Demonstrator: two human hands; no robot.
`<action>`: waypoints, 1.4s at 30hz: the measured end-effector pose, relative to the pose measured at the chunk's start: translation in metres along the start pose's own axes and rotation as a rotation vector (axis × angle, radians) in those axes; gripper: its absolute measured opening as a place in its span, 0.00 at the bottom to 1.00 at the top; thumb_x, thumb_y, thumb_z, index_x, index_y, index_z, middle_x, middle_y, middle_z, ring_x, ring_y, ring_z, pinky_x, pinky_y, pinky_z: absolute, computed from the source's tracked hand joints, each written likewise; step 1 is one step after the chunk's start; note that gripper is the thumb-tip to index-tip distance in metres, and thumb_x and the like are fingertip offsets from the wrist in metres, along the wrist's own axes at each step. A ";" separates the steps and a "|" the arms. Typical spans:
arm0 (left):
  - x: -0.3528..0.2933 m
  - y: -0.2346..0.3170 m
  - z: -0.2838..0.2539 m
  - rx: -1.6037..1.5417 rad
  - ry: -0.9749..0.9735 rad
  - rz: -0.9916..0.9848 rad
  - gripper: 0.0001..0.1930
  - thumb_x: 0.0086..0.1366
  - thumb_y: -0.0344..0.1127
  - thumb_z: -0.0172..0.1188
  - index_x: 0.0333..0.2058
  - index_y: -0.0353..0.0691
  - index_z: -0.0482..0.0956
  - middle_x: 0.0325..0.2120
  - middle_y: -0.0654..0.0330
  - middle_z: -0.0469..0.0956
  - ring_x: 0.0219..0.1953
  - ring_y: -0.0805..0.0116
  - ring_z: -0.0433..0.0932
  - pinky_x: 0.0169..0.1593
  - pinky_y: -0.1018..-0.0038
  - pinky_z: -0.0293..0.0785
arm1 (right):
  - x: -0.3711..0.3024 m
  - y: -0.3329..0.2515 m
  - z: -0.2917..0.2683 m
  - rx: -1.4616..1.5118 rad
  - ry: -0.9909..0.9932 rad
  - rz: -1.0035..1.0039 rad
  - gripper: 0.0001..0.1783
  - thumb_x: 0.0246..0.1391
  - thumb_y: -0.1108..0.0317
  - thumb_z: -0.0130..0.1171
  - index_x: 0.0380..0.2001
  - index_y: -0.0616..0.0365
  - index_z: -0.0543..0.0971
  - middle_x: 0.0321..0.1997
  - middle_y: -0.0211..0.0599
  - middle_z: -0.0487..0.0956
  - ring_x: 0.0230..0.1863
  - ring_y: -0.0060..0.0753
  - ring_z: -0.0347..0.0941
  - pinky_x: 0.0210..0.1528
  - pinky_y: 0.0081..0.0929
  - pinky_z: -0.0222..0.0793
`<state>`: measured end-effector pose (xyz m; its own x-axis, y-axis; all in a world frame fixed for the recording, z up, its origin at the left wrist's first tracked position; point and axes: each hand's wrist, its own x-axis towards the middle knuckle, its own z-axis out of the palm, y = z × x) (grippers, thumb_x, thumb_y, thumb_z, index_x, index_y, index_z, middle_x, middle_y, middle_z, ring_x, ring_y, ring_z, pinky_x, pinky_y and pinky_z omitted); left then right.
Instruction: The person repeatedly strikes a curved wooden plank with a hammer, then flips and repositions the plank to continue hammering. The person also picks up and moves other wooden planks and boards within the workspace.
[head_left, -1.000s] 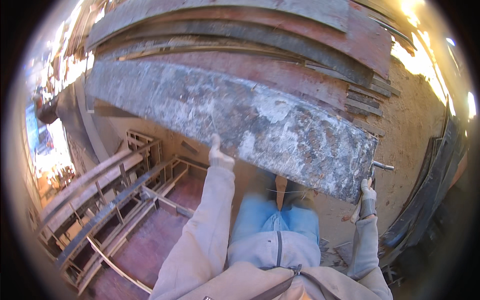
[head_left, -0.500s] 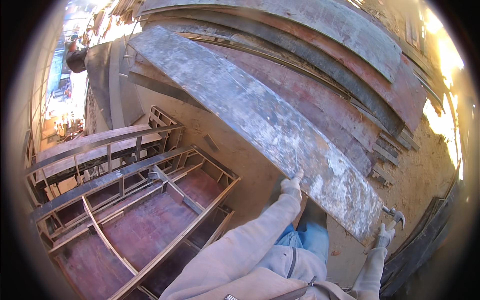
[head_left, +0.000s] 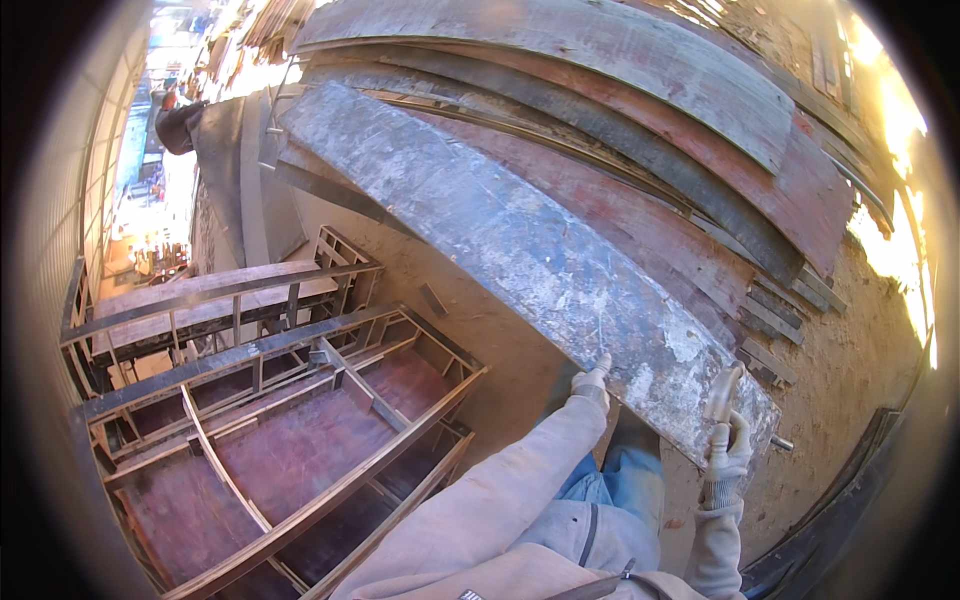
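Note:
A long, worn board (head_left: 490,250), mottled grey and white, slants across the middle from upper left to lower right. My left hand (head_left: 592,384), gloved, grips its near edge with the thumb on top and the fingers hidden beneath. Over the board's right end, my gloved right hand (head_left: 728,452) is closed around a hammer (head_left: 722,392), which is smeared by motion. A short metal rod end (head_left: 783,443) sticks out past the board's right edge.
Large weathered panels (head_left: 600,60) lie stacked beyond the board. At left stand wooden frames (head_left: 300,450) with reddish panels inside. Dark planks (head_left: 830,510) lie at lower right. Another person (head_left: 178,125) is at far upper left.
My right hand and the hammer have moved left from beside the board's right end to over it. My left hand keeps its grip. The whole view has shifted slightly.

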<state>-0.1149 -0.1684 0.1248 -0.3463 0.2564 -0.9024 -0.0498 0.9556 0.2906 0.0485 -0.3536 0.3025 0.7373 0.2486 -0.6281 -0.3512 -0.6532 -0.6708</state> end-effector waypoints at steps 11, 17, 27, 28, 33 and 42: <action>0.062 -0.016 -0.025 -0.114 -0.154 -0.158 0.20 0.72 0.40 0.66 0.54 0.35 0.74 0.43 0.50 0.78 0.43 0.43 0.79 0.42 0.43 0.79 | 0.017 -0.030 -0.007 0.213 -0.325 0.260 0.16 0.62 0.67 0.64 0.50 0.64 0.76 0.30 0.34 0.81 0.21 0.21 0.75 0.24 0.25 0.71; 0.042 0.003 -0.029 -0.225 -0.412 -0.249 0.19 0.75 0.44 0.63 0.54 0.37 0.75 0.48 0.48 0.80 0.48 0.43 0.79 0.48 0.42 0.78 | 0.038 -0.068 0.018 0.160 -0.334 0.251 0.16 0.67 0.63 0.60 0.53 0.59 0.75 0.28 0.30 0.77 0.21 0.19 0.72 0.22 0.22 0.68; 0.029 0.011 -0.033 -0.059 -0.395 -0.170 0.18 0.72 0.34 0.66 0.57 0.33 0.77 0.50 0.48 0.81 0.49 0.48 0.82 0.52 0.45 0.83 | 0.131 -0.125 0.128 0.005 -0.356 -0.052 0.27 0.68 0.47 0.61 0.53 0.61 0.76 0.36 0.37 0.81 0.31 0.27 0.79 0.28 0.30 0.75; 0.031 0.009 -0.033 -0.020 -0.382 -0.155 0.18 0.72 0.32 0.66 0.57 0.32 0.77 0.49 0.48 0.81 0.48 0.48 0.83 0.51 0.46 0.84 | 0.142 -0.133 0.145 0.155 -0.415 -0.018 0.27 0.66 0.47 0.63 0.52 0.62 0.76 0.36 0.38 0.81 0.30 0.28 0.79 0.28 0.31 0.76; 0.037 0.003 -0.030 -0.045 -0.228 -0.232 0.18 0.67 0.27 0.71 0.52 0.28 0.78 0.46 0.50 0.81 0.43 0.50 0.83 0.47 0.49 0.87 | 0.187 -0.176 0.207 -0.231 -0.387 0.073 0.27 0.63 0.50 0.68 0.47 0.65 0.76 0.32 0.38 0.82 0.24 0.26 0.79 0.23 0.26 0.75; 0.023 0.016 -0.028 0.061 -0.193 -0.275 0.18 0.62 0.25 0.75 0.48 0.31 0.80 0.42 0.53 0.83 0.40 0.58 0.83 0.40 0.61 0.84 | 0.226 -0.173 0.274 -0.724 -0.490 -0.395 0.24 0.62 0.57 0.66 0.52 0.62 0.73 0.42 0.53 0.84 0.42 0.47 0.85 0.42 0.42 0.81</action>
<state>-0.1496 -0.1510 0.1172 -0.1436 0.0052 -0.9896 -0.0581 0.9982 0.0137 0.1179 0.0117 0.1689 0.3450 0.7100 -0.6140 0.4337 -0.7007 -0.5666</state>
